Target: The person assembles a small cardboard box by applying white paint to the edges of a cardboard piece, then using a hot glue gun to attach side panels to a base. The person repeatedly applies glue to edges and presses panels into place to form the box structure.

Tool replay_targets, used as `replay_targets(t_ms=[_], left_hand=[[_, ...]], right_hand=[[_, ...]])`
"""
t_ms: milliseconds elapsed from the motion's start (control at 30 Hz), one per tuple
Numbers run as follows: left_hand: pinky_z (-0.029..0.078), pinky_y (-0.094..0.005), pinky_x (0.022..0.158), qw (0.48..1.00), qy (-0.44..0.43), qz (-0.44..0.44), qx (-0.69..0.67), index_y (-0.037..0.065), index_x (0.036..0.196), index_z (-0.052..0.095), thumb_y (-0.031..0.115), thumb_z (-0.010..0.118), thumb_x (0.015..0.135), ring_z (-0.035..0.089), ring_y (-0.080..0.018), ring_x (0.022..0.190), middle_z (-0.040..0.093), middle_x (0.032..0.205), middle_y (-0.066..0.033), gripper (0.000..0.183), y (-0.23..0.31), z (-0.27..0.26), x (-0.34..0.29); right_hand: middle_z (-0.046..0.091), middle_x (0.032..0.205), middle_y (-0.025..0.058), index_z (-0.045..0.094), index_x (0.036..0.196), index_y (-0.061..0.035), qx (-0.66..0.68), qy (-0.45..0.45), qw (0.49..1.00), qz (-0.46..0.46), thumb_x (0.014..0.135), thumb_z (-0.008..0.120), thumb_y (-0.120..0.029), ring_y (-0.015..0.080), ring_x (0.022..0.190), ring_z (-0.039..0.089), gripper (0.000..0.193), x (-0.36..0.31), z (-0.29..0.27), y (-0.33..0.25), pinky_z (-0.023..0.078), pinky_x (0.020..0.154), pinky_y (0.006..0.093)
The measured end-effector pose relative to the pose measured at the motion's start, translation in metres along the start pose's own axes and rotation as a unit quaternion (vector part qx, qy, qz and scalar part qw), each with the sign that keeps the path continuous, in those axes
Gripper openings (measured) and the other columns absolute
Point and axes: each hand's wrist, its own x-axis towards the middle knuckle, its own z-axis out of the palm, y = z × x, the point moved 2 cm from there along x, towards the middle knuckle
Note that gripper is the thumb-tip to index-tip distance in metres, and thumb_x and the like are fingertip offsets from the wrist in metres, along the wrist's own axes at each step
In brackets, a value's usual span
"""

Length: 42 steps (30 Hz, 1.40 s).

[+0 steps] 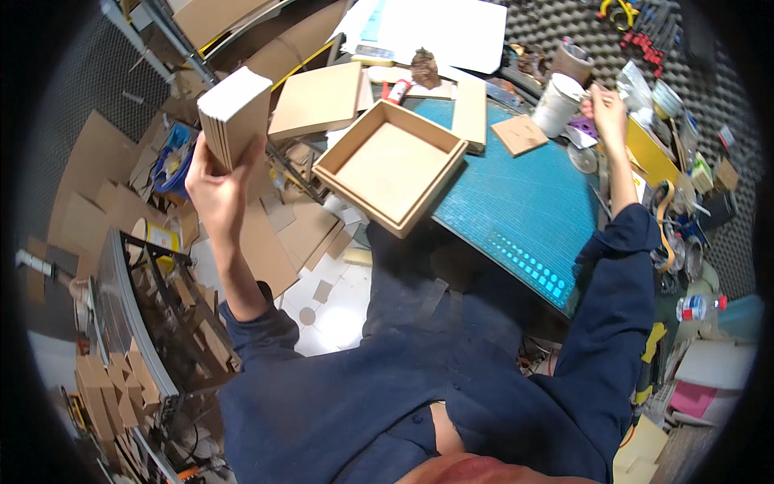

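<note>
Raised at the left, my left hand (222,181) is wrapped round a stack of thin brown boards (234,117) whose upper face is white. The stack stands tilted in my grip, clear of the table. My right hand (606,113) is at the far right of the table, beside a white can (558,105) with a stained side. Its fingers are curled and pinched together; what they hold, if anything, is too small to make out. Between my hands, an open square box (391,165) of brown board rests over the table's left corner, with nothing inside.
A teal cutting mat (516,210) covers the table. On it lie a small square board (520,135) and a long board strip (470,114). A flat board panel (316,98) is behind the box. Shelving (141,306) with cardboard stands left; a bottle (700,307) is right.
</note>
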Motion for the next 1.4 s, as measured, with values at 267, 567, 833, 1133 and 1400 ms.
replay_targets(t_ms=[267, 567, 833, 1133, 1400], left_hand=[[0.055, -0.0302, 0.079, 0.966, -0.149, -0.008, 0.213, 0.001, 0.119, 0.067, 0.032, 0.079, 0.076, 0.069, -0.0157, 0.086, 0.074, 0.098, -0.0137, 0.054, -0.044, 0.002, 0.068], [0.050, -0.0247, 0.086, 0.801, -0.577, -0.154, 0.053, 0.006, 0.126, 0.064, 0.050, 0.078, 0.082, 0.064, -0.0123, 0.096, 0.069, 0.109, -0.0031, 0.063, -0.137, 0.107, 0.144], [0.047, -0.0223, 0.094, 0.786, -0.574, -0.227, -0.030, 0.001, 0.142, 0.049, 0.050, 0.074, 0.086, 0.058, -0.0108, 0.111, 0.061, 0.126, -0.0105, 0.078, -0.147, 0.155, 0.141], [0.050, -0.0203, 0.089, 0.737, -0.656, -0.160, -0.012, -0.002, 0.142, 0.049, 0.052, 0.071, 0.089, 0.061, -0.0083, 0.105, 0.063, 0.123, -0.0095, 0.078, -0.123, 0.191, 0.124], [0.050, -0.0198, 0.081, 0.733, -0.670, -0.100, 0.066, 0.003, 0.129, 0.063, 0.050, 0.072, 0.090, 0.061, -0.0053, 0.094, 0.069, 0.108, -0.0023, 0.062, -0.101, 0.196, 0.119]], right_hand=[[0.062, 0.067, 0.0047, 0.064, 0.090, 0.0014, -0.010, -0.010, 0.991, 0.134, 0.094, 0.052, -0.067, 0.0077, 0.048, 0.054, 0.070, -0.022, -0.020, -0.011, 0.040, 0.040, 0.0200], [0.059, 0.089, 0.0081, 0.042, 0.130, 0.0061, 0.108, 0.055, 0.971, 0.207, 0.101, 0.043, -0.061, 0.0064, 0.058, 0.054, 0.073, -0.093, -0.026, -0.060, 0.039, 0.042, 0.0178], [0.058, 0.086, 0.0020, 0.047, 0.129, -0.0009, 0.035, -0.057, 0.969, 0.236, 0.103, 0.045, -0.055, 0.0031, 0.060, 0.053, 0.061, -0.143, -0.031, -0.080, 0.038, 0.046, 0.0159], [0.059, 0.091, 0.0032, 0.049, 0.121, -0.0041, 0.046, -0.171, 0.957, 0.232, 0.101, 0.052, -0.053, 0.0059, 0.063, 0.054, 0.053, -0.185, 0.024, -0.103, 0.039, 0.052, 0.0187], [0.061, 0.093, 0.0049, 0.051, 0.120, -0.0037, 0.031, -0.185, 0.961, 0.204, 0.100, 0.054, -0.050, 0.0073, 0.065, 0.054, 0.051, -0.190, 0.057, -0.097, 0.043, 0.059, 0.0223]])
